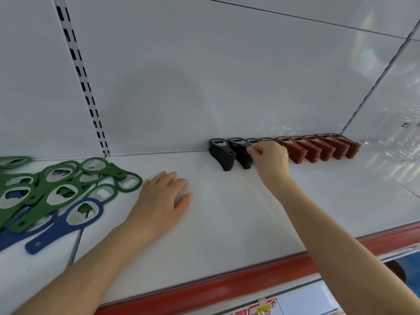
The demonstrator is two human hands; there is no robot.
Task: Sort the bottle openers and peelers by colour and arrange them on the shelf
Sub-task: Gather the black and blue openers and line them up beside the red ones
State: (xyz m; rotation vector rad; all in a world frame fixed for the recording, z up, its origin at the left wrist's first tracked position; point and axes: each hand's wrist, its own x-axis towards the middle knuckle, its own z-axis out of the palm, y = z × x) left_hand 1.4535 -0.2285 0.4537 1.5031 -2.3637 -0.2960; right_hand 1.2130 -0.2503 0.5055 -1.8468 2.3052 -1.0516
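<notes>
Openers in green and blue lie heaped just left of my left hand, which rests flat and relaxed, handles mostly toward me; my right hand seems to pinch a black opener at the back of the shelf.

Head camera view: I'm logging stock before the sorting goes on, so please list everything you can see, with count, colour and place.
black bottle openers: four stacks, black, back of the shelf, centre
red bottle openers: about five stacks, red, right of the black ones
green bottle openers: loose pile, roughly ten, green, left end
blue bottle openers: at least two, blue, partly under the green pile
shelf: one, white
edge strip: one, red, shelf front
slotted upright: one, white, back wall, left
clear plastic: unclear, transparent, far right
left hand: flat on the shelf
right hand: pinches a black opener
</notes>
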